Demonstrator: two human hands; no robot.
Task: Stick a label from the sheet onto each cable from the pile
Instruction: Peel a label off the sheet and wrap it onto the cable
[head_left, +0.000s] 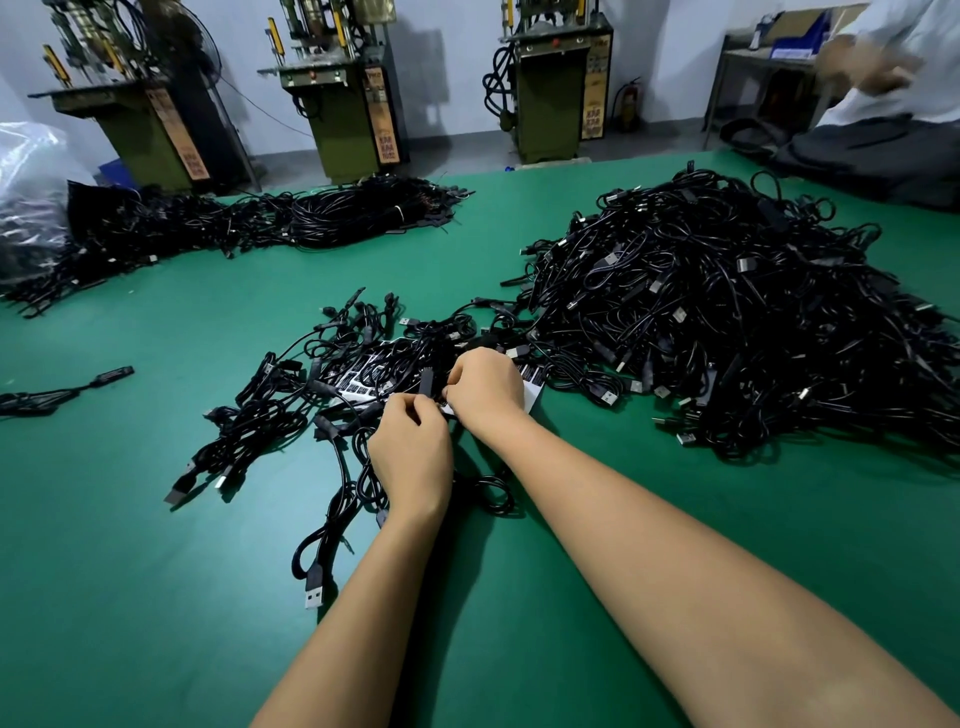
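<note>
**Label going onto a cable's inline module**

Both hands meet over the label sheet (363, 371), which lies on the green worktop (597, 519) half buried under a small scatter of cables (291, 415). The left hand (410, 452) has its fingers curled in a pinch at the lower end of a black inline module (427, 382). The right hand (485, 387) is curled beside that module, fingertips pinched at the same spot; whether they hold a label cannot be told, since the hand hides it.

The module stands nearly upright, its long axis running away from the person, top end pointing toward the far side.

The step in hand looks like pressing a label onto this cable. Next, the cable probably wants setting aside, and a fresh one drawing from the big pile (727, 312) at right.
</note>
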